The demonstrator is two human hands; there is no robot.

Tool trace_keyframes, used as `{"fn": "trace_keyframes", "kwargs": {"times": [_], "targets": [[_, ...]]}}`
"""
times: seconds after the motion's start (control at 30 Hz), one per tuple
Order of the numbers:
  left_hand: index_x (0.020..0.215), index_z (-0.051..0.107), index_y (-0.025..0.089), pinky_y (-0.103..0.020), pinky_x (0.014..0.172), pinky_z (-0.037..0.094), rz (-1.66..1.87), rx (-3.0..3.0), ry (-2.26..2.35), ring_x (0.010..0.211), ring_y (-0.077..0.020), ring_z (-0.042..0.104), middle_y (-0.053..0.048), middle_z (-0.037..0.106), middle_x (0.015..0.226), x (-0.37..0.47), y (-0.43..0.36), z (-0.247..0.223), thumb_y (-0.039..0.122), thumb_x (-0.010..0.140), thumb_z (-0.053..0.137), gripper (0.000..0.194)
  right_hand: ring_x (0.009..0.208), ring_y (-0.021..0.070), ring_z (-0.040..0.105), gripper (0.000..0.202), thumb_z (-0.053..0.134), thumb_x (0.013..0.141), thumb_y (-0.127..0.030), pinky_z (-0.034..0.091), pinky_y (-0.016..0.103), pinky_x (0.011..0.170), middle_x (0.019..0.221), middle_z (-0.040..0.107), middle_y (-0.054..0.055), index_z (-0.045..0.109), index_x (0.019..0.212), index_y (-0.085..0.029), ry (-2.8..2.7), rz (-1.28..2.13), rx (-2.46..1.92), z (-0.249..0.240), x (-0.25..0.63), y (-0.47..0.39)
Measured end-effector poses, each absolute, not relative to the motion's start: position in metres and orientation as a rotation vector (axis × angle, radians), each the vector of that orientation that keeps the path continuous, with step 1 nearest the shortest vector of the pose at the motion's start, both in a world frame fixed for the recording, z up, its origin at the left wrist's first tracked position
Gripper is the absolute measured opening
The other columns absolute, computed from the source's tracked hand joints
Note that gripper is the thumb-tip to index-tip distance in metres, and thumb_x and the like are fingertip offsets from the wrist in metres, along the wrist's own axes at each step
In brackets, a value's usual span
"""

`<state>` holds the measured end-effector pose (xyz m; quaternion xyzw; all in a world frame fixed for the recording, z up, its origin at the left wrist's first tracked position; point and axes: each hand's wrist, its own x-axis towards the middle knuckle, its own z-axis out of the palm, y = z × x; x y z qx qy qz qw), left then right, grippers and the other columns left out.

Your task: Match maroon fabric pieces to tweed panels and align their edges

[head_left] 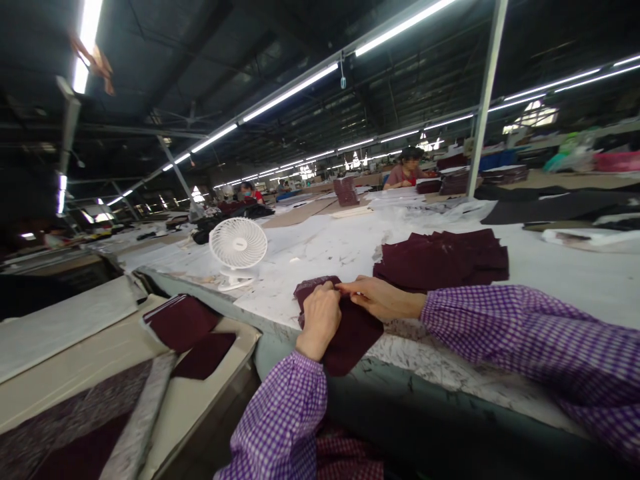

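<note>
A maroon fabric piece [353,337] lies at the near edge of the white-covered table [320,243], its lower part hanging over the edge. My left hand [321,317] is closed on its left side, the fingers curled over the cloth. From the right, my right hand [383,298] reaches in with thumb and forefinger pressed together at the fabric's top, close to the left hand's fingers. Beneath and behind the left hand, a small stack [306,288] with a speckled surface shows. To the right lies a larger pile of maroon pieces [443,259].
A small white fan [239,245] stands left of my hands. More maroon pieces [183,322] lie on a lower beige surface [235,353] at the left. Across the table, a person [406,170] sits near fabric stacks, beside a metal post [485,100].
</note>
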<state>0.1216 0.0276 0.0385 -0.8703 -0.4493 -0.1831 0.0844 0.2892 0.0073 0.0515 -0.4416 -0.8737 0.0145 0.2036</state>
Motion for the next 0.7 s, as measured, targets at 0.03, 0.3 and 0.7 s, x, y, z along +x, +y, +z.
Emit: {"fn": "trace_keyframes", "kwargs": {"times": [0.03, 0.3, 0.7], "targets": [[0.094, 0.07, 0.021, -0.03, 0.074, 0.044, -0.551, -2.593, -1.344, 0.093, -0.0196, 0.057, -0.006, 0.063, 0.095, 0.122, 0.028, 0.038, 0.019, 0.092, 0.038, 0.032, 0.082, 0.0195, 0.054, 0.029, 0.041, 0.086, -0.013, 0.042, 0.031, 0.076, 0.091, 0.063, 0.009, 0.059, 0.109, -0.014, -2.439, 0.038, -1.274, 0.051, 0.288, 0.007], [0.09, 0.072, 0.02, -0.03, 0.075, 0.045, -0.735, -2.659, -1.403, 0.09, -0.0201, 0.06, -0.005, 0.065, 0.091, 0.111, 0.031, 0.038, 0.02, 0.087, 0.051, 0.021, 0.086, 0.0213, 0.05, 0.028, 0.041, 0.086, -0.013, 0.038, 0.034, 0.079, 0.089, 0.063, 0.009, 0.059, 0.107, -0.015, -2.591, -0.24, -1.255, 0.053, 0.285, 0.003], [0.09, 0.07, 0.019, -0.028, 0.074, 0.046, -1.096, -2.739, -1.17, 0.082, -0.0165, 0.056, -0.004, 0.062, 0.084, 0.058, 0.015, 0.023, 0.019, 0.09, 0.045, 0.024, 0.093, 0.0208, 0.052, 0.048, 0.041, 0.078, -0.003, 0.038, 0.035, 0.084, 0.102, 0.063, 0.009, 0.061, 0.12, -0.018, -2.674, -0.188, -1.218, 0.056, 0.286, 0.007]]}}
